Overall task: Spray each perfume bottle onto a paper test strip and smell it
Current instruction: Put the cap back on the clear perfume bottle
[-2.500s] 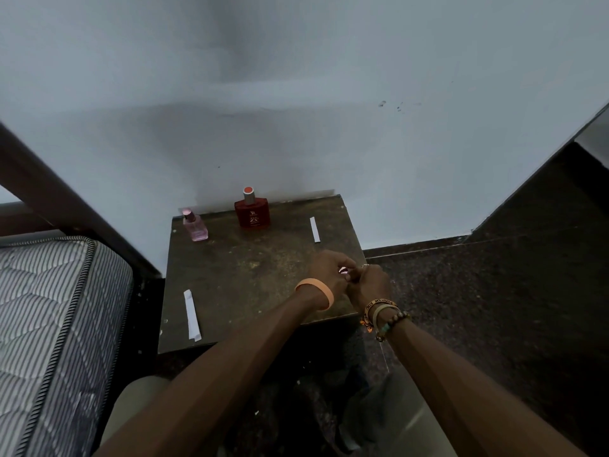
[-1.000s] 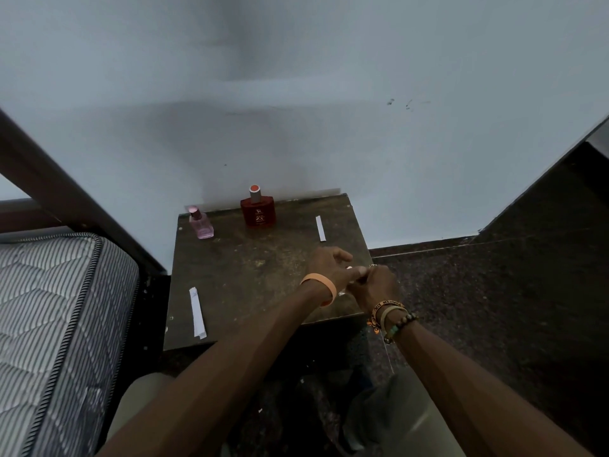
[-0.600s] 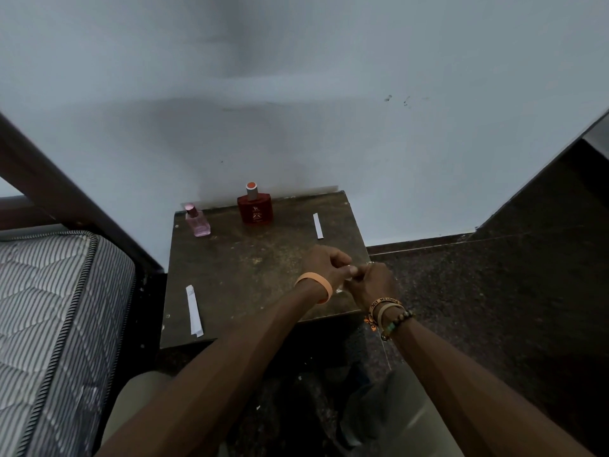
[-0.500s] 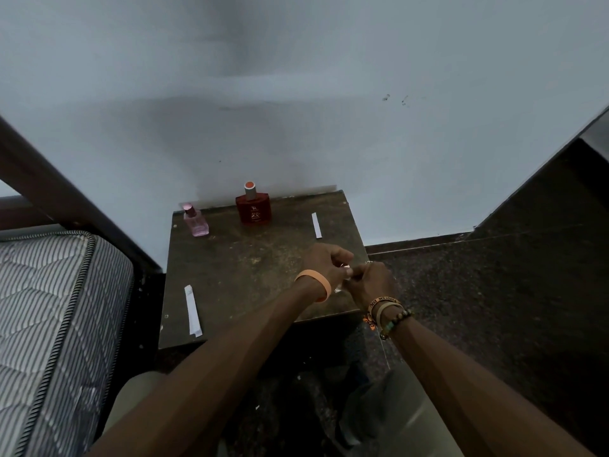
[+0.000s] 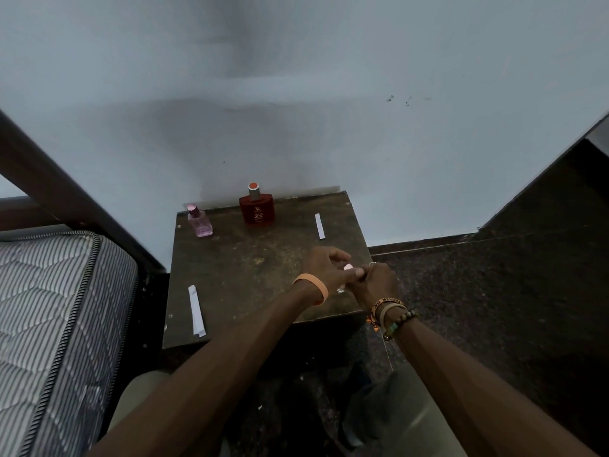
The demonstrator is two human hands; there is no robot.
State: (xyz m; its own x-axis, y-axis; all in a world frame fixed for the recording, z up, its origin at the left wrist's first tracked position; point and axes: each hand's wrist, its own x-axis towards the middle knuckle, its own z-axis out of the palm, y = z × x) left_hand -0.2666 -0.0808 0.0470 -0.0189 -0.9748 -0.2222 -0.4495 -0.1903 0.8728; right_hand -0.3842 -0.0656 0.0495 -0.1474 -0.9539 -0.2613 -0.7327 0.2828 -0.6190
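Head view. Left hand point(image 5: 324, 268) and right hand point(image 5: 379, 283) meet over the table's point(image 5: 250, 275) near right corner, fingers curled together around something small and pale; what it is cannot be told. Red bottle point(image 5: 256, 208) and pink bottle point(image 5: 199, 222) stand upright at the far edge, apart. One strip point(image 5: 320, 226) lies far right, another strip point(image 5: 196, 311) near left. Mattress point(image 5: 49, 308) at left.
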